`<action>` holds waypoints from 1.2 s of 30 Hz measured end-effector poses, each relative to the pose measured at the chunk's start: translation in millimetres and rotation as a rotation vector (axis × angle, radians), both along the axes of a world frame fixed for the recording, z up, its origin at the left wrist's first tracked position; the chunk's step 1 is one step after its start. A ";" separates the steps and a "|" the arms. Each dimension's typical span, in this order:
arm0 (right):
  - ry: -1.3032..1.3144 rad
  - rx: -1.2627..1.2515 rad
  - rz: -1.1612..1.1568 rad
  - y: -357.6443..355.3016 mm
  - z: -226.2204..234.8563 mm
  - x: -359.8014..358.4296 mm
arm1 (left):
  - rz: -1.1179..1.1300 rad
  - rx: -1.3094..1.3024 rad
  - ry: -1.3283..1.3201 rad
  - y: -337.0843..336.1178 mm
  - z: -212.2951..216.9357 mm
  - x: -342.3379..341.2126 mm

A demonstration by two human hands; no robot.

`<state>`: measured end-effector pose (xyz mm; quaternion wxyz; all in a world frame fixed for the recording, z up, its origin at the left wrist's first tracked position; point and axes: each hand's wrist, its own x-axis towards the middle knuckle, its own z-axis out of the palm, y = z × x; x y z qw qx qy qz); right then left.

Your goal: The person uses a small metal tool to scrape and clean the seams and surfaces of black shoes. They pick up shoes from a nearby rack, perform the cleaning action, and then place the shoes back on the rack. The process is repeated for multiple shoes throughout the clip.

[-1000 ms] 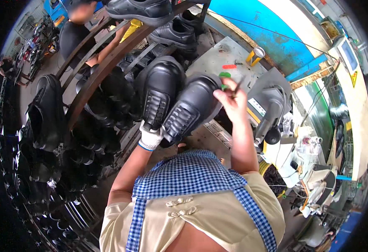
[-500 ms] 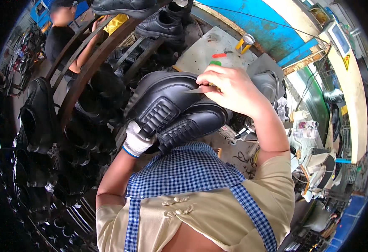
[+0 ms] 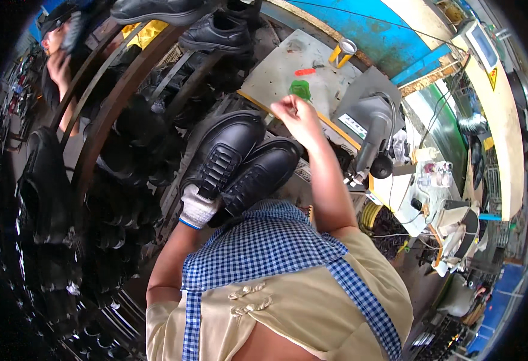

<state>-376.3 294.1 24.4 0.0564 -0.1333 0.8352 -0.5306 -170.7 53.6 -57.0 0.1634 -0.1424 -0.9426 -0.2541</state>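
My left hand point(image 3: 199, 206), in a white knitted glove with a blue cuff, is closed round the heel ends of two black lace-up shoes. The left shoe point(image 3: 220, 141) and the right shoe point(image 3: 270, 168) lie side by side, toes pointing away from me, above my checked apron. My bare right hand point(image 3: 300, 122) is raised beyond the shoes at the near edge of the worktable, apart from both toes. Its fingers are bent together; whether anything sits between them is hidden. Just past the fingertips lies a small green dish point(image 3: 300, 89) on the table.
The pale worktable point(image 3: 270, 67) carries a red piece point(image 3: 304, 72) and a yellow-and-white can point(image 3: 343, 53). A grey machine arm point(image 3: 373, 135) stands to the right. Curved rack bars point(image 3: 116, 99) holding many black shoes fill the left, with another person point(image 3: 59, 66) behind them.
My right hand has left the left shoe's toe and moved toward the table; the thin blade it held no longer shows. The shoes have shifted slightly lower, still in my left hand.
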 end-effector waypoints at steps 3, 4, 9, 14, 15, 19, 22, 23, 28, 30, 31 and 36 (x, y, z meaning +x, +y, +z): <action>-0.243 -0.431 -0.352 8.9 -110.5 -37.8 | 0.118 -0.070 -0.142 -0.1 -57.7 6.3; -0.258 -0.461 -0.458 18.3 -146.7 -51.5 | 0.152 -0.073 -0.196 -1.3 -82.3 3.5; -0.216 -0.399 -0.841 59.7 -276.6 -110.1 | 0.065 -0.399 -0.475 0.7 -119.3 -21.7; -0.244 -0.368 -1.075 57.6 -298.9 -150.2 | 0.025 -0.560 -0.329 7.1 -155.5 -64.2; -0.214 -0.487 -1.088 56.3 -298.7 -156.6 | 0.034 -0.548 -0.332 8.9 -163.0 -73.8; -0.208 -0.552 -1.224 53.6 -284.0 -170.2 | -0.003 -0.530 -0.314 15.9 -167.5 -122.0; -0.160 -0.483 -1.180 61.1 -271.3 -176.5 | -0.122 -0.618 -0.376 22.8 -159.3 -155.1; -0.131 -0.403 -1.163 64.8 -271.4 -176.9 | -0.154 -0.638 -0.380 24.3 -162.9 -164.4; -0.158 -0.344 -1.114 84.3 -290.6 -186.9 | -0.190 -0.805 -0.550 26.3 -179.3 -205.3; -0.298 -0.556 -1.183 87.5 -284.1 -186.3 | -0.227 -0.891 -0.544 24.8 -189.0 -209.0; -0.310 -0.645 -1.208 92.2 -283.3 -185.0 | -0.248 -0.933 -0.539 26.5 -187.3 -209.3; -0.430 -0.732 -1.061 96.2 -258.1 -155.7 | -0.300 -0.918 -0.485 27.8 -184.5 -208.8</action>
